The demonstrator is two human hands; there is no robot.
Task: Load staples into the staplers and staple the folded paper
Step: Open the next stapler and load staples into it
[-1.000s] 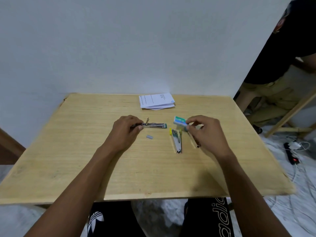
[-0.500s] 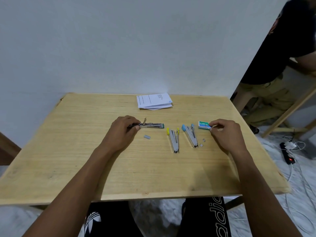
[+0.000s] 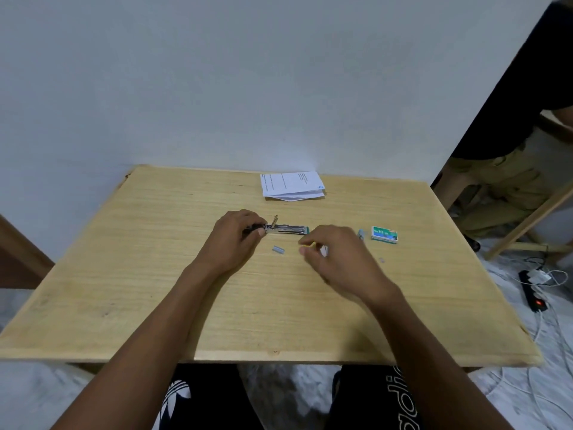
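The left hand (image 3: 235, 243) pinches the left end of the opened green-tipped stapler (image 3: 286, 229), which lies flat on the tabletop (image 3: 155, 290). Its long axis runs left to right, parallel to the far edge, with the magazine exposed and the green tip pointing right.

A short strip of staples (image 3: 278, 249) lies loose just on the near side of that magazine, between the two hands. The right hand (image 3: 338, 262) is nearer to it, its thumb tip just to the right of the strip. That hand is blurred, with fingers curled over a yellow stapler (image 3: 309, 243) that shows only as a sliver. Whether it grips anything cannot be told.

Further right are a blue stapler (image 3: 362, 233) and, touching or just beside it, the green staple box (image 3: 384, 234). The folded paper (image 3: 291, 188) sits at the far edge, well apart. There is open wood towards the near edge and the left corners.
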